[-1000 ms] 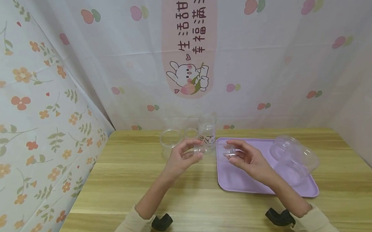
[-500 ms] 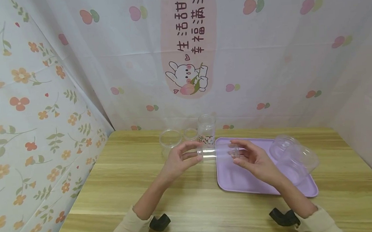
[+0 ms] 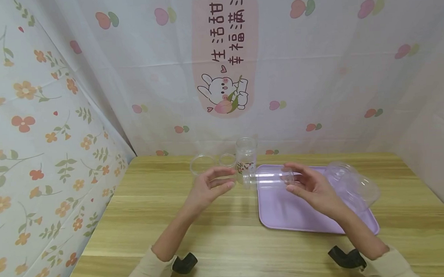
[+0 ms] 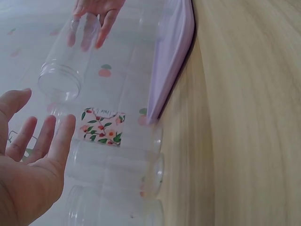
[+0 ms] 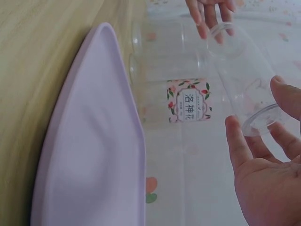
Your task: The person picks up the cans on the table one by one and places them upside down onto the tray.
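A clear plastic jar lies sideways in the air above the left edge of the lilac tray. My right hand grips the jar's base end between thumb and fingers. Its threaded mouth points to the left, toward my left hand. That hand is spread with thumb and fingers apart, a small gap from the mouth, as the left wrist view confirms. Behind the held jar stands another clear jar with a floral label, upright at the table's back.
Two more clear jars stand at the back: a wide one and a narrower one. Several clear containers lie on the tray's right part. A printed curtain hangs behind the wooden table.
My left hand has let go of the jar's mouth end and drawn back slightly left. My right hand has carried the jar to the right.
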{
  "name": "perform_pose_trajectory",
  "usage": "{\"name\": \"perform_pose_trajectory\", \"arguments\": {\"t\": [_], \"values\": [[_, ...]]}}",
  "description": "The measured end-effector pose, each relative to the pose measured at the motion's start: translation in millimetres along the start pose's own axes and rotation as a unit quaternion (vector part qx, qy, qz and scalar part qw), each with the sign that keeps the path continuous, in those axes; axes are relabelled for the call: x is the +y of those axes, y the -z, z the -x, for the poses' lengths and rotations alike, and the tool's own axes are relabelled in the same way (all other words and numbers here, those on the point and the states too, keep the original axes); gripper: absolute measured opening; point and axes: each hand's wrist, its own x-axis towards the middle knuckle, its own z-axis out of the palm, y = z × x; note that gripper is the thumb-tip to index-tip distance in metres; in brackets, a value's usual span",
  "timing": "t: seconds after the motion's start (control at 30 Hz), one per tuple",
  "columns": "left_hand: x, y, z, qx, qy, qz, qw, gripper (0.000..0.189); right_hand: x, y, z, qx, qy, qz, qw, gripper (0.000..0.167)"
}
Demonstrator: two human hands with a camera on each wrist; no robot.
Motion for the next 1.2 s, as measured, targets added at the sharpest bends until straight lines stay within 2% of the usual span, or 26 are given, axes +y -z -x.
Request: {"name": "perform_pose_trajectory", "arguments": {"t": [0.17,0.5,0.7,0.87,1.0,1.2], "values": [[4.4,5.4,-0.1,0.004,0.002,-0.016,0.9999,0.034,-2,5,0.5,0.002,-0.016,0.017,0.9997,0.056],[11.0,14.0,-1.1,0.008,-0.011,-0.038,0.9992,0.035,-6,11,-1.2,0.002,-0.015,0.025,0.9996,0.056],[14.3,21.2,-3.0,0.016,-0.015,-0.068,0.9974,0.034,-8,15,-2.1,0.003,-0.017,0.025,0.9995,0.057],[17.9,27.3,-6.8,0.026,-0.040,-0.088,0.9950,0.035,-10,20,-2.7,-0.004,-0.012,0.033,0.9994,0.056],[19.5,31.0,-8.5,0.027,-0.061,-0.086,0.9940,0.035,-12,24,-3.3,-0.010,-0.011,0.039,0.9992,0.056],[19.1,34.0,-9.4,0.035,-0.064,-0.074,0.9946,0.038,-16,30,-4.5,-0.012,-0.013,0.039,0.9991,0.057]]}}
